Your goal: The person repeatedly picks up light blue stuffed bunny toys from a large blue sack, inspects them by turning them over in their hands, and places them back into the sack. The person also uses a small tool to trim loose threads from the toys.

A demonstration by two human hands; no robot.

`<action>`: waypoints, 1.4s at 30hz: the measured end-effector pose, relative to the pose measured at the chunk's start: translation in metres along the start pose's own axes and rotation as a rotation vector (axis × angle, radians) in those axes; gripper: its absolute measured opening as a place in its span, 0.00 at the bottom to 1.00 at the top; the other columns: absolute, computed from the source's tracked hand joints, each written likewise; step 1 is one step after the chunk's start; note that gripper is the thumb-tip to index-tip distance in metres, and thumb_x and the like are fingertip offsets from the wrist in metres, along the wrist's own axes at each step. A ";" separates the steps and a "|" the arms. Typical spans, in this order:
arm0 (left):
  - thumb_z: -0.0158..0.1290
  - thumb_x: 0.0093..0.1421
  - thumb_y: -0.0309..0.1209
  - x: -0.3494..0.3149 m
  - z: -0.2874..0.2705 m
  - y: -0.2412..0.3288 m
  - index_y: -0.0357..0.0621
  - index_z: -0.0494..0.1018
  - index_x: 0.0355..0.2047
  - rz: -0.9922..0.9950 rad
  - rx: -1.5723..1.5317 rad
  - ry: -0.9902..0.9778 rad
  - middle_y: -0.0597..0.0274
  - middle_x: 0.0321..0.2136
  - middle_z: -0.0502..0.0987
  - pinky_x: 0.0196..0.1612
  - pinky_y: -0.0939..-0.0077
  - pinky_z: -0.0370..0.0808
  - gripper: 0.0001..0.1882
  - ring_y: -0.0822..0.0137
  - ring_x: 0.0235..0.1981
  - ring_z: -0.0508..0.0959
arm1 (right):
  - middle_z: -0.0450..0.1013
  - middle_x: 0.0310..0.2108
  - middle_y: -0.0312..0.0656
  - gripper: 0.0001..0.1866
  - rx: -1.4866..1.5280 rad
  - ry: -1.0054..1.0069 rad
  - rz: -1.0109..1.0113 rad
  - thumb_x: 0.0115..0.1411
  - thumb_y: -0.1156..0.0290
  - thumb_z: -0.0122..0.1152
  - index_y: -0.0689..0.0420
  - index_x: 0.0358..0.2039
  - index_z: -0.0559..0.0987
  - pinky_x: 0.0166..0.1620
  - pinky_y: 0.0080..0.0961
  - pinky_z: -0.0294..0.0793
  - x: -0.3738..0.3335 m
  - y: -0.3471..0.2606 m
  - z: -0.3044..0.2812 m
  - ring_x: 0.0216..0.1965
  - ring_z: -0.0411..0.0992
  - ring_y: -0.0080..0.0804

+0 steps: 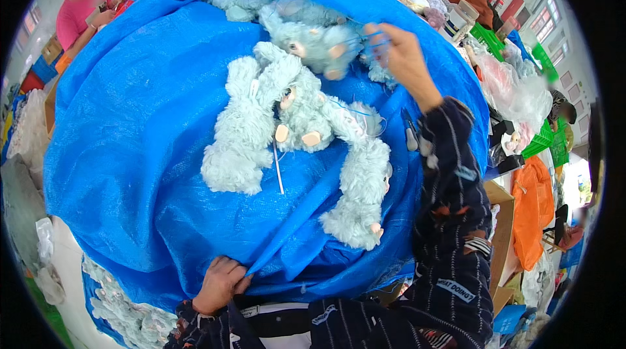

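Observation:
A blue tarp [130,108] is spread in front of me, with several pale blue-green plush toys [238,130] on it. Near the front edge, my left hand [222,282] is closed on a fold of the tarp. My right hand [399,56] is raised at the far right, beside a plush toy [313,39] blurred by motion. Its fingers are pinched together, with a blurred bluish bit at their tips that I cannot make out. A thin white strip [279,170] hangs below the middle plush toy. Under my right forearm lies a small tool with a grey handle [411,139].
More plush toys [124,303] lie at the lower left. On the right are a cardboard box [501,228], an orange sack [531,205], green crates [540,140] and clear plastic bags [515,88]. A person in pink [73,20] is at the far left.

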State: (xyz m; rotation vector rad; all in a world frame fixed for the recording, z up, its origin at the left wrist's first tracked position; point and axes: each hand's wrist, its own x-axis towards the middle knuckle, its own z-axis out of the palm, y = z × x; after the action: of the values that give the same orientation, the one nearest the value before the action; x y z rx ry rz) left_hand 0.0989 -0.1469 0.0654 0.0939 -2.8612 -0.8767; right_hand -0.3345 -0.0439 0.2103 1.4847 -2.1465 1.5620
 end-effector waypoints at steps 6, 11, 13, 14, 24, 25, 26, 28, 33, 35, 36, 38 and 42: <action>0.56 0.43 0.28 0.001 0.000 0.002 0.44 0.65 0.17 0.017 0.019 0.008 0.60 0.19 0.66 0.30 0.69 0.65 0.09 0.60 0.23 0.69 | 0.68 0.23 0.35 0.16 0.196 0.099 0.108 0.61 0.61 0.43 0.61 0.29 0.72 0.28 0.17 0.66 0.004 -0.021 -0.063 0.25 0.66 0.20; 0.57 0.43 0.29 -0.003 0.001 0.004 0.44 0.65 0.18 0.033 0.025 0.036 0.60 0.18 0.66 0.29 0.68 0.65 0.09 0.59 0.23 0.68 | 0.66 0.30 0.34 0.19 0.789 0.145 0.321 0.62 0.61 0.38 0.61 0.47 0.64 0.24 0.15 0.63 -0.001 -0.036 -0.061 0.19 0.60 0.20; 0.56 0.44 0.29 -0.005 0.001 0.005 0.44 0.65 0.18 0.034 0.032 0.053 0.59 0.19 0.66 0.29 0.68 0.65 0.09 0.59 0.23 0.68 | 0.65 0.32 0.34 0.19 1.160 -0.195 0.140 0.62 0.62 0.37 0.61 0.49 0.63 0.24 0.14 0.62 0.007 -0.054 -0.080 0.20 0.59 0.19; 0.56 0.44 0.29 -0.005 0.002 0.005 0.43 0.65 0.18 0.037 0.036 0.060 0.59 0.19 0.66 0.29 0.68 0.65 0.09 0.58 0.23 0.68 | 0.65 0.33 0.33 0.20 1.336 -0.364 0.044 0.62 0.63 0.36 0.61 0.50 0.62 0.23 0.14 0.61 0.007 -0.061 -0.090 0.20 0.58 0.19; 0.55 0.45 0.30 -0.012 0.001 0.014 0.43 0.66 0.17 0.038 0.062 0.093 0.58 0.19 0.65 0.28 0.66 0.64 0.09 0.57 0.23 0.68 | 0.71 0.35 0.36 0.17 0.671 0.634 -0.181 0.60 0.67 0.44 0.67 0.44 0.67 0.30 0.18 0.67 -0.022 -0.145 -0.150 0.30 0.70 0.24; 0.55 0.46 0.30 -0.016 0.000 0.017 0.43 0.66 0.17 0.002 0.085 0.100 0.58 0.19 0.65 0.28 0.66 0.64 0.09 0.57 0.23 0.68 | 0.70 0.38 0.40 0.17 0.311 0.540 -0.023 0.59 0.67 0.45 0.65 0.45 0.67 0.36 0.23 0.67 -0.016 -0.097 -0.169 0.35 0.69 0.29; 0.55 0.46 0.30 -0.015 -0.001 0.020 0.43 0.65 0.17 0.015 0.081 0.104 0.58 0.19 0.65 0.28 0.66 0.65 0.09 0.57 0.23 0.68 | 0.70 0.40 0.45 0.18 -0.110 0.443 0.084 0.58 0.68 0.46 0.64 0.46 0.67 0.42 0.28 0.67 -0.015 -0.068 -0.200 0.40 0.68 0.34; 0.55 0.46 0.30 -0.011 0.000 0.022 0.43 0.65 0.16 0.067 0.047 0.111 0.58 0.19 0.65 0.28 0.66 0.65 0.10 0.58 0.23 0.68 | 0.69 0.42 0.50 0.22 -1.019 0.322 0.151 0.55 0.64 0.49 0.63 0.47 0.66 0.44 0.29 0.66 -0.056 0.020 -0.284 0.42 0.68 0.38; 0.54 0.46 0.30 -0.016 -0.003 0.027 0.42 0.64 0.16 0.052 0.067 0.123 0.59 0.18 0.65 0.28 0.66 0.65 0.10 0.58 0.23 0.68 | 0.70 0.39 0.53 0.25 -1.059 0.339 0.357 0.51 0.60 0.55 0.62 0.46 0.68 0.41 0.35 0.68 -0.130 0.003 -0.213 0.38 0.70 0.44; 0.54 0.46 0.30 -0.017 -0.004 0.027 0.42 0.65 0.16 0.056 0.079 0.108 0.59 0.18 0.65 0.28 0.67 0.65 0.10 0.58 0.23 0.68 | 0.71 0.36 0.51 0.23 -0.969 0.351 0.350 0.51 0.63 0.56 0.61 0.46 0.68 0.38 0.30 0.69 -0.142 -0.036 -0.171 0.34 0.71 0.38; 0.54 0.46 0.30 -0.018 -0.005 0.027 0.42 0.65 0.16 0.058 0.080 0.106 0.59 0.18 0.65 0.28 0.67 0.65 0.10 0.58 0.23 0.68 | 0.72 0.34 0.49 0.22 -0.861 0.366 0.379 0.51 0.65 0.56 0.61 0.46 0.69 0.36 0.27 0.70 -0.146 -0.058 -0.150 0.32 0.72 0.33; 0.54 0.46 0.30 -0.021 -0.003 0.028 0.42 0.65 0.16 0.050 0.070 0.124 0.59 0.18 0.65 0.28 0.67 0.65 0.10 0.59 0.23 0.68 | 0.71 0.30 0.45 0.20 -0.698 0.114 0.275 0.51 0.69 0.57 0.60 0.45 0.69 0.32 0.22 0.69 -0.163 -0.086 -0.104 0.28 0.70 0.24; 0.54 0.47 0.30 -0.020 0.002 0.027 0.43 0.65 0.16 0.073 0.055 0.151 0.59 0.18 0.65 0.28 0.68 0.65 0.09 0.60 0.23 0.68 | 0.66 0.44 0.49 0.31 -0.460 -0.312 0.103 0.45 0.64 0.63 0.57 0.50 0.64 0.37 0.31 0.71 -0.209 -0.151 -0.007 0.38 0.69 0.43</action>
State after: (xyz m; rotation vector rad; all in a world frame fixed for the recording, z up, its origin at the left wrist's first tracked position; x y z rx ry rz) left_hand 0.1180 -0.1208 0.0765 0.0587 -2.7296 -0.7444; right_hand -0.1176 0.0943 0.1959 1.5471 -2.5550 0.8049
